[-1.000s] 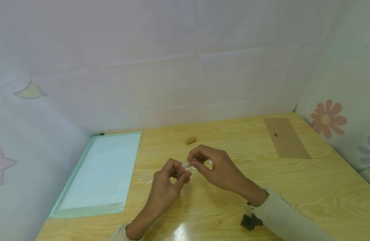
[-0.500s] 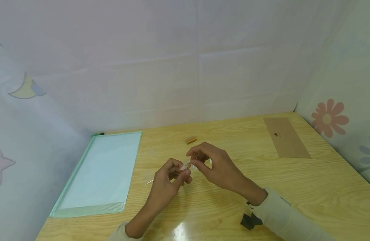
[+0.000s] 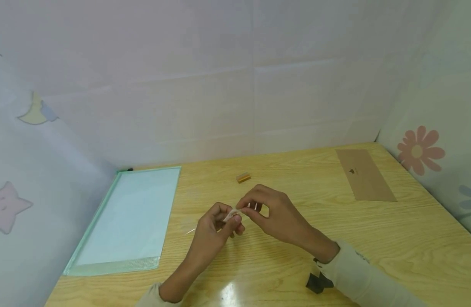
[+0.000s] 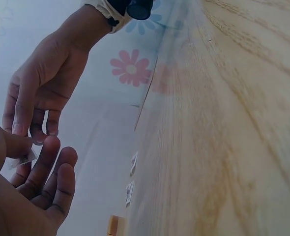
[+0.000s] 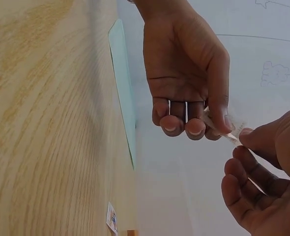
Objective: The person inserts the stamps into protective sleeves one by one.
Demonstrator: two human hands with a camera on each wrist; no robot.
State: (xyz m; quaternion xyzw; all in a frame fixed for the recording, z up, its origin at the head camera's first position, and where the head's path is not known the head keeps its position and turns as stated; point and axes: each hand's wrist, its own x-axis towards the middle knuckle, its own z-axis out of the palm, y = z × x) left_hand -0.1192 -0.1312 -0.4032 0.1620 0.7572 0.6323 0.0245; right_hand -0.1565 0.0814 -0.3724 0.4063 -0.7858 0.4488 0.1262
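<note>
A small clear wrapper (image 3: 232,214), crumpled and pale, sits above the middle of the wooden surface (image 3: 373,238), held up between both hands. The left hand (image 3: 216,228) pinches its near end between thumb and forefinger, the other fingers (image 5: 177,120) curled in toward the palm. The right hand (image 3: 271,213) meets it from the other side, thumb and forefinger closed on the wrapper's far end, the remaining fingers loosely bent; what the wrapper contains is too small to tell. Just beyond the hands a small orange block (image 3: 243,177) lies on the surface, and two tiny printed scraps (image 4: 131,178) lie flat close by. To the left a pale green zip folder (image 3: 128,219) rests flat, reaching toward the back wall. Well apart on the right, near the far corner, lies a brown paper envelope (image 3: 364,174). The walls around carry flower (image 3: 417,150), moon (image 3: 35,110) and star (image 3: 7,205) stickers.
</note>
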